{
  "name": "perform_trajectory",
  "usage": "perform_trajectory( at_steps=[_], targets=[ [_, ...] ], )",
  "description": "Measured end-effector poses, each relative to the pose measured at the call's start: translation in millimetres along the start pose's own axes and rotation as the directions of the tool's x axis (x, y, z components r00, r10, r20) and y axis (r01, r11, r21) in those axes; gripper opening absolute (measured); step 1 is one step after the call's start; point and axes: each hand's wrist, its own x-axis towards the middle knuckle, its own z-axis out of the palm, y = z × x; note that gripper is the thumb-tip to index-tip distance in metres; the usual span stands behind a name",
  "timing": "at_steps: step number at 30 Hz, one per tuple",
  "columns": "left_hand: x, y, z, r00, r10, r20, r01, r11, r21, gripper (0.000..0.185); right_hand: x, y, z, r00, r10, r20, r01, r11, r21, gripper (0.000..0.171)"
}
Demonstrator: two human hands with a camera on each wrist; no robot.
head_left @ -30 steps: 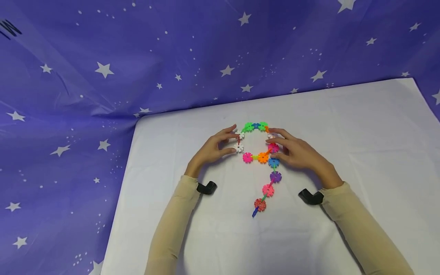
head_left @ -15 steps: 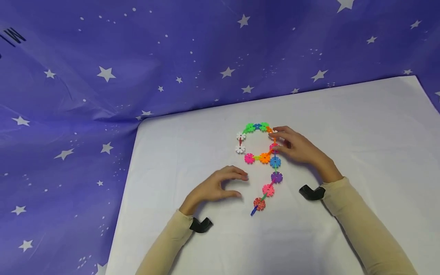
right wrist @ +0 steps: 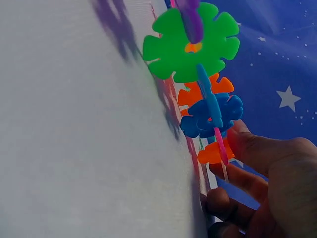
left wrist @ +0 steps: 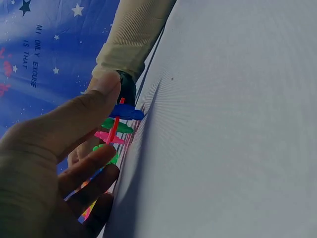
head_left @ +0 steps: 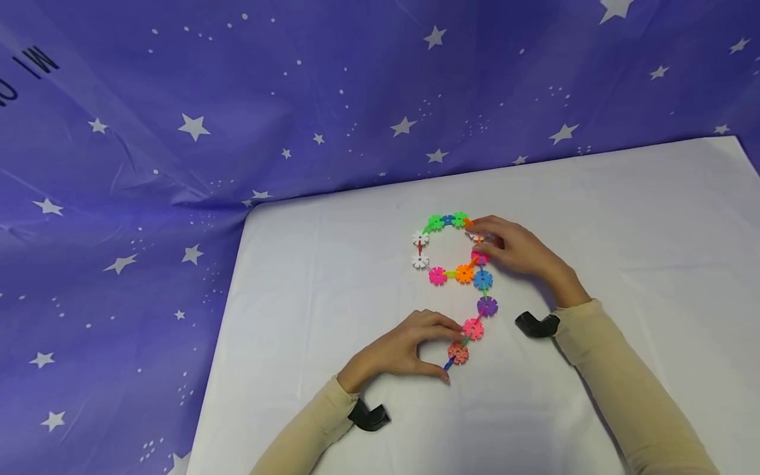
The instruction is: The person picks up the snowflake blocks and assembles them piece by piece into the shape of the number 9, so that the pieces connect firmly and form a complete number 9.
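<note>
A chain of interlocking snowflake discs lies on the white table, a loop with a tail running toward the person. In the head view my left hand (head_left: pixel 415 344) is at the tail's end, thumb and fingers spread on either side of a red disc (head_left: pixel 458 354) and the dark blue disc (head_left: pixel 449 364). The left wrist view has the thumb just above the blue disc (left wrist: pixel 127 112). My right hand (head_left: pixel 518 247) holds the loop's right side, fingers by the white disc and thumb on a pink disc (head_left: pixel 479 257). In the right wrist view, its thumb reaches the stacked discs beside a blue disc (right wrist: pixel 213 116).
The loop's left side has two white discs (head_left: pixel 420 262), with green discs (head_left: pixel 436 222) along its far side. Behind the table (head_left: pixel 309 264) hangs a purple cloth (head_left: pixel 332 99) with white stars. A black strap piece (head_left: pixel 369 417) sticks out from the left cuff.
My left hand has left the loop's left side and moved toward the person and right, to the tail's end. My right hand has stayed at the loop's right side, its fingers drawn closer together.
</note>
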Motion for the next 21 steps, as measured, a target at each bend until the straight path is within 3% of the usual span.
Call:
perform_trajectory(
  at_steps=[10,17,21],
  targets=[
    [-2.2,-4.4,3.7,0.996,0.053,-0.066,-0.053,0.999,0.007,0.059,6.8,-3.6,6.1,1.000,0.010,-0.022,-0.011,0.999,-0.031,0.042],
    [-0.7,-7.6,4.0,0.993,0.085,-0.083,-0.088,0.996,-0.032,0.051,5.3,-3.5,4.2,0.999,0.043,-0.002,-0.043,0.998,-0.037,0.065],
    [0.0,-10.2,5.4,0.993,0.093,-0.072,-0.096,0.994,-0.043,0.039,3.9,-1.9,4.6,0.997,0.072,0.000,-0.071,0.997,-0.040,0.064]
  ],
)
